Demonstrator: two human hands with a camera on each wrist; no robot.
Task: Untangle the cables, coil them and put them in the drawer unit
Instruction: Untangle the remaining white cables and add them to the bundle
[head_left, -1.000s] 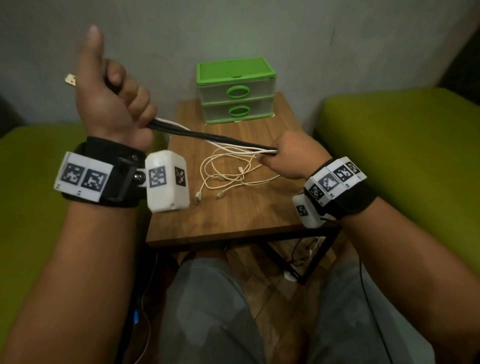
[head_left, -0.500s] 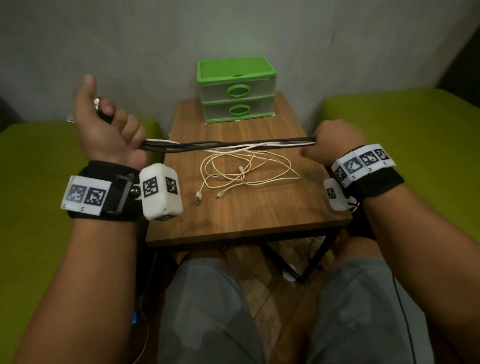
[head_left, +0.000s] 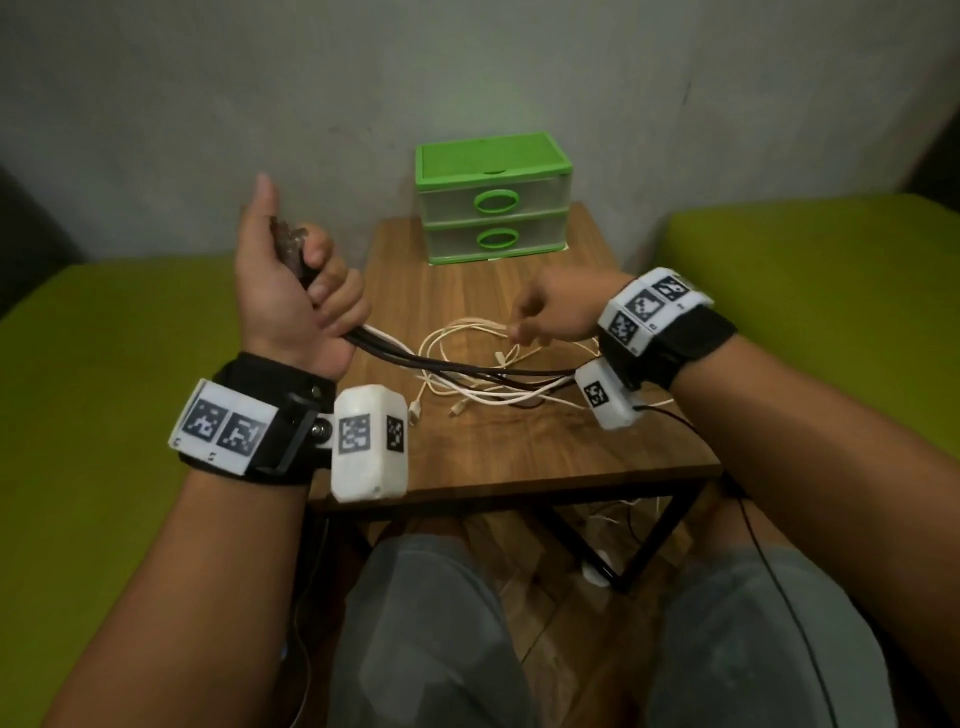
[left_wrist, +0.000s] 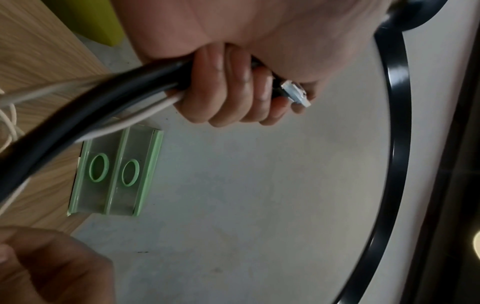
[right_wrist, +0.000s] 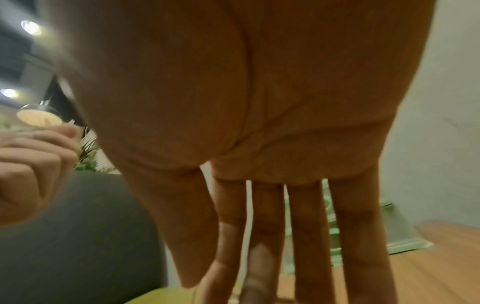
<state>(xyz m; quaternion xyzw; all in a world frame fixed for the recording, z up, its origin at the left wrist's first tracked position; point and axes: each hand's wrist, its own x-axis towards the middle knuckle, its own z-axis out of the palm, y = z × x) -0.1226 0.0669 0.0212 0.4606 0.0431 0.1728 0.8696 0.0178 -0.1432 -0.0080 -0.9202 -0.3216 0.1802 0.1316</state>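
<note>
Head view: left hand (head_left: 291, 291) raised at the left, fingers curled tight round a bundle of black and white cables (head_left: 441, 366), thumb up. Right hand (head_left: 558, 312) low over the loose white cable tangle (head_left: 483, 358) on the wooden table (head_left: 519, 457), fingers straight, spread narrow, gripping nothing. Green 2-drawer unit (head_left: 493, 200) at the far edge, both drawers closed.
</note>
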